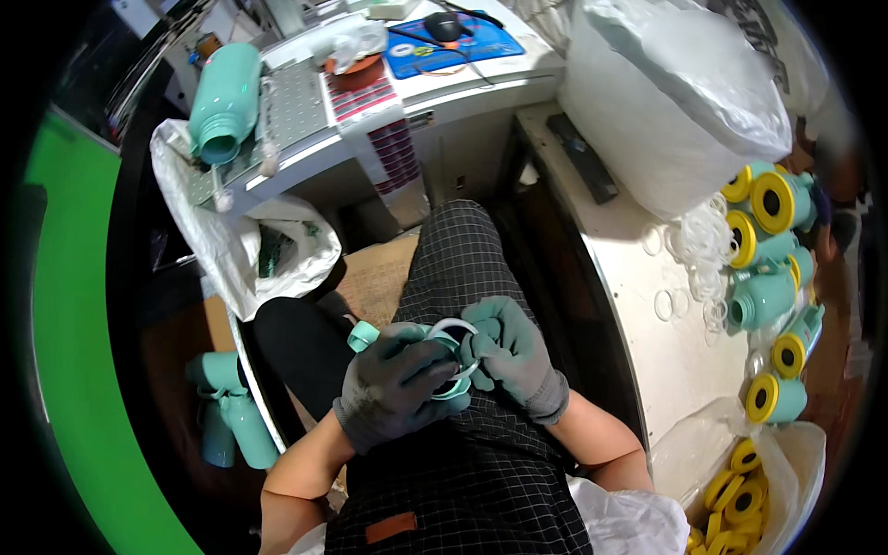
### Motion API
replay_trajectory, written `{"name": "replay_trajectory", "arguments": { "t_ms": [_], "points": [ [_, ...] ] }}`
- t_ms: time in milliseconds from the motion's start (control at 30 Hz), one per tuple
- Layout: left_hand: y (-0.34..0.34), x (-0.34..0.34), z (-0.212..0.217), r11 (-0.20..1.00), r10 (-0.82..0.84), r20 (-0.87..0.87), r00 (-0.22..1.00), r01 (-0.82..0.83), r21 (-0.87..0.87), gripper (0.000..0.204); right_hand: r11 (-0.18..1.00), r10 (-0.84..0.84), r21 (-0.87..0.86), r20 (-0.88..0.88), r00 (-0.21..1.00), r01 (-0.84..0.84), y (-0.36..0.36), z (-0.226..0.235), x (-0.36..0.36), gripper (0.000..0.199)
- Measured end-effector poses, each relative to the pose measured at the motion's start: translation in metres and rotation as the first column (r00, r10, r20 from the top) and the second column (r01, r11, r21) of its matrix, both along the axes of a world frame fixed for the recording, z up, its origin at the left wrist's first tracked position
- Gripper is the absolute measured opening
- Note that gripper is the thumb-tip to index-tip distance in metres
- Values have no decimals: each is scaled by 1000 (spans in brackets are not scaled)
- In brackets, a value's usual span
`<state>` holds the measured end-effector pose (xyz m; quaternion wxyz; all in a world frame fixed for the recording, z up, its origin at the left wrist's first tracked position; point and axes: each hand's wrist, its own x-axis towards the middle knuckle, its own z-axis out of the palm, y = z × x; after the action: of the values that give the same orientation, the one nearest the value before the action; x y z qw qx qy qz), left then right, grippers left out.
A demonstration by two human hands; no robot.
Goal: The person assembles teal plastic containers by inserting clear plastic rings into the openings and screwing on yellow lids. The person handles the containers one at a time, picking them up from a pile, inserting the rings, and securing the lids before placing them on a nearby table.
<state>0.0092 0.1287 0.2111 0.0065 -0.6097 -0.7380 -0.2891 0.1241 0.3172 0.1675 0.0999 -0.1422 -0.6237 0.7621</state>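
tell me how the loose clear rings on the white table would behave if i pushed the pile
The clear rings look thin and hollow, so probably very light and somewhat floppy. Heaped loosely on the smooth white table, they would likely slide, scatter and snag on each other. Being round, any tipped on edge might roll away.

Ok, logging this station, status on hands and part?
Left hand grips teal lid. Right hand fingers clear ring on it. Nothing in the way.

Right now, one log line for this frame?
left hand: holds teal lid | right hand: presses white ring onto lid | over lap
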Motion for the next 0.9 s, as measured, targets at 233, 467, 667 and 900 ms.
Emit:
{"name": "replay_trajectory", "arguments": {
  "t_ms": [233,467,667,900],
  "points": [
    [-20,-11,-9,993,80,57,995,-84,83,39,386,432,922,-194,881,14,-12,23,-7,30],
    [-23,-25,-4,996,69,109,992,-74,44,39,283,448,959,-116,886,-17,-9,38,-11,51],
    [-34,-22,6,984,62,8,998,-60,-167,28,316,433,927,49,900,-203,-28,42,-8,46],
    [-21,-7,18,932,337,-274,901,-361,-42,26,366,439,930,-159,884,-14,-44,24,-20,41]
  ]
}}
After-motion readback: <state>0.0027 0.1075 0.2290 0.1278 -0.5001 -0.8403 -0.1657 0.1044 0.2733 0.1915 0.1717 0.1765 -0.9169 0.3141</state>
